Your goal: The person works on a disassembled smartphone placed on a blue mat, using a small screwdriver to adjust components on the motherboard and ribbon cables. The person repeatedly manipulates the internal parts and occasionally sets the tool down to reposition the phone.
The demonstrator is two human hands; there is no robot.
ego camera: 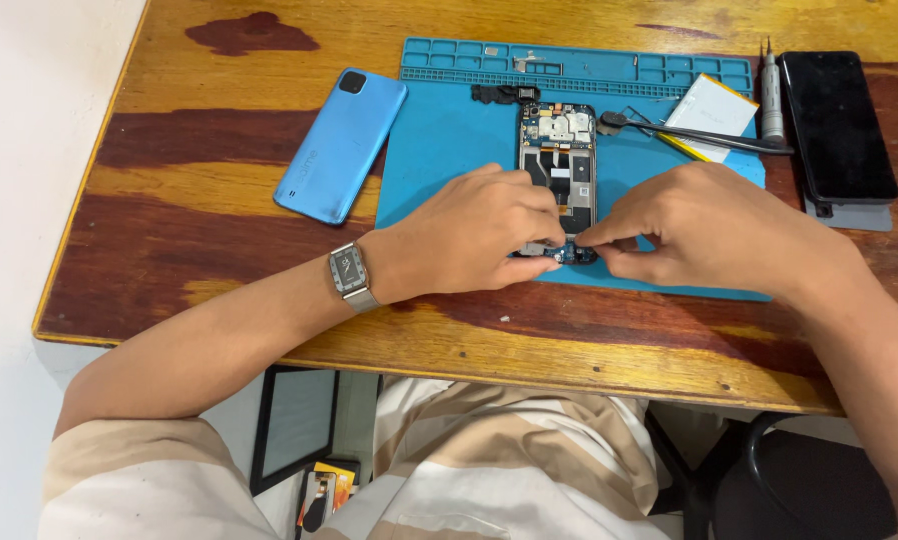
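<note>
1. Head view looks down on a wooden table with a blue work mat lying on it; every place below is told from that mat.
2. An opened phone, back cover off and inner boards showing, lies lengthwise at the mat's middle.
3. Left hand, a metal wristwatch on its wrist, rests on the mat's near part with its fingers curled against the phone's bottom end, pinching it lightly.
4. Right hand comes from the opposite side; its thumb and forefinger pinch a small dark board at the phone's bottom edge.
5. Black tweezers lie on the mat's far right part, partly over a flat white battery.
6. A slim metal screwdriver stands just off the mat's right edge.
7. A dark phone screen lies face up further right of it.
8. A blue back cover lies just off the mat's left edge, tilted.
9. Small compartments run along the mat's far edge.
</note>
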